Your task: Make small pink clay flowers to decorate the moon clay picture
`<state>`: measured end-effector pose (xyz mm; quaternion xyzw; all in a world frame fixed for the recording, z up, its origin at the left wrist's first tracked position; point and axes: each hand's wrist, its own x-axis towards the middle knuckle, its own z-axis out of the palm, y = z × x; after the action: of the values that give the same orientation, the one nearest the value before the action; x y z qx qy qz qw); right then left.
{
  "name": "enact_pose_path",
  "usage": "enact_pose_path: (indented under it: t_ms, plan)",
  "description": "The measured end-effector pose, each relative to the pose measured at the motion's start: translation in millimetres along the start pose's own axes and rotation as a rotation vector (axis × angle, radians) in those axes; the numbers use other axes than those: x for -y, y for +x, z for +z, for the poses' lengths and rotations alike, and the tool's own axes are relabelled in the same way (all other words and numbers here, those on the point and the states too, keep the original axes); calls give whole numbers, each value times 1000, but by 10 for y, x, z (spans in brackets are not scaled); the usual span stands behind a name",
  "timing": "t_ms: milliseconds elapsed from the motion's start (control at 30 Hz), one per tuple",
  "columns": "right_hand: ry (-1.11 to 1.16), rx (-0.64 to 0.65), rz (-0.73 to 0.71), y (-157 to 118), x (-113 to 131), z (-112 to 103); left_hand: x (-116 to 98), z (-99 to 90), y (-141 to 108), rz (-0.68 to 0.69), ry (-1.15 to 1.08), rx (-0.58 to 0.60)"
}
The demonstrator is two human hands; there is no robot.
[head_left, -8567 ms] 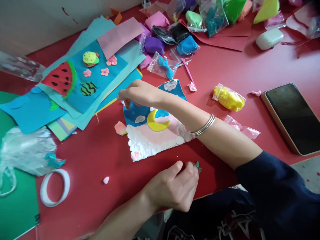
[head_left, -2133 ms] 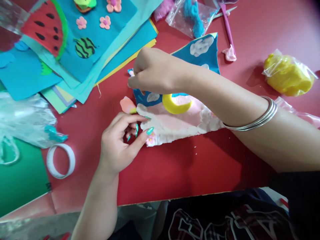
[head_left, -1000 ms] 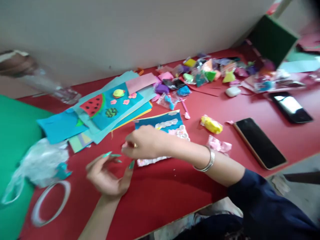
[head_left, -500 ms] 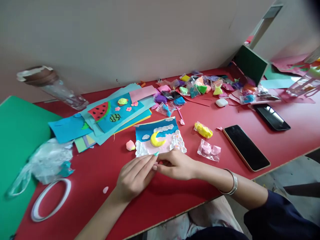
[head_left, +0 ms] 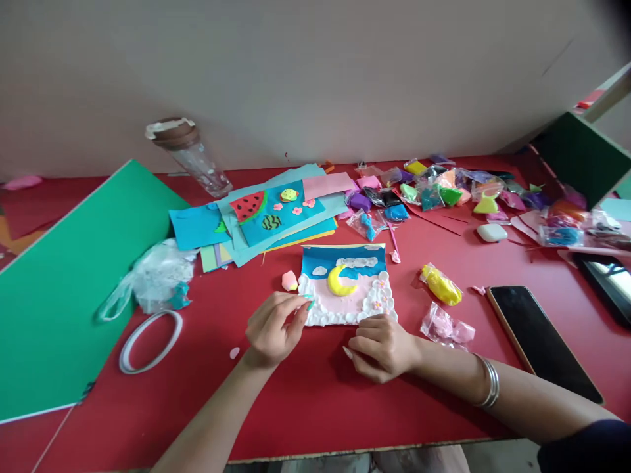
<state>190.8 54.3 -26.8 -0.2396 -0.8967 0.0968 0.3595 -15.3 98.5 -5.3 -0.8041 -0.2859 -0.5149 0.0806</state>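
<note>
A clay picture (head_left: pixel 345 318) lies flat in front of me, with white clay puffs along its edges, a pink and blue ground and a yellow clay moon (head_left: pixel 340 282). My left hand (head_left: pixel 273 328) is at its lower left, thumb and forefinger brought together; anything between them is too small to make out. By the lower right edge my right hand (head_left: pixel 379 348) rests with its fingers curled in, and their inside is hidden. A pink clay lump (head_left: pixel 289 280) sits just left of the picture. Nearer me is a small pale pink clay piece (head_left: pixel 234 353).
To the right lie wrapped yellow clay (head_left: pixel 441 284), a bag of pink clay (head_left: pixel 447 327) and a phone (head_left: pixel 542 341). Coloured clay packets (head_left: pixel 434 187) crowd the back. On the left are paper sheets (head_left: pixel 290 236), a bottle (head_left: pixel 197 157), a tape ring (head_left: pixel 150 341) and a green board (head_left: pixel 73 295).
My hands have come apart: the left is now at the picture's lower left, the right at its lower right. The view has turned left, so things sit further right.
</note>
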Motion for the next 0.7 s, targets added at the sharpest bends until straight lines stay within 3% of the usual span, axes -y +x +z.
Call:
enact_pose_path:
  t_ms: [267, 367, 533, 700]
  plan:
    - [-218, -82, -95, -53, -303, -235, -41, 109, -39, -18, 3, 167]
    - [-248, -131, -114, -52, -347, -275, -61, 110, -65, -43, -1, 156]
    - [-332, -252, -11, -26, -279, -241, -77, 70, -30, 12, -73, 121]
    - [-211, -205, 59, 18, -90, -156, -107, 68, -64, 22, -137, 175]
